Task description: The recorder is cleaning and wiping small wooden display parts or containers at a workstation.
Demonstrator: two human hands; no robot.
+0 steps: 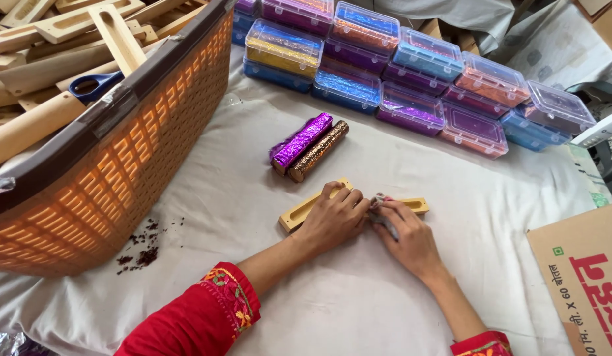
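Near the centre of the frame, slightly low, a long wooden mould (306,209) with a recessed slot lies flat on a white cloth (358,296), running at a slant from lower left to upper right. Both hands work over its middle.

The left hand (332,217) lies palm down across the mould, fingers curled over its far edge, pressing it to the cloth; it clasps nothing else that can be seen. The right hand (405,238) rests beside it, touching the mould, with its fingertips pinched closed on a small grey-silver scrap (379,206) at the slot. What the scrap is made of cannot be told. Both forearms enter from the bottom edge, each in a red embroidered sleeve (207,316).

Just above the hands, 2 foil-wrapped rolls lie side by side and touching: a purple roll (302,140) and a copper-brown roll (319,150).

Across the upper centre to upper right, clear plastic boxes (411,72) with coloured contents stand stacked in rows.

At the left, a large orange woven basket (128,151) with a dark rim holds many similar wooden pieces (68,39) and blue-handled scissors (95,84). Dark crumbs (142,249) lie scattered on the cloth at its base.

A cardboard carton (582,283) sits at the lower right corner.
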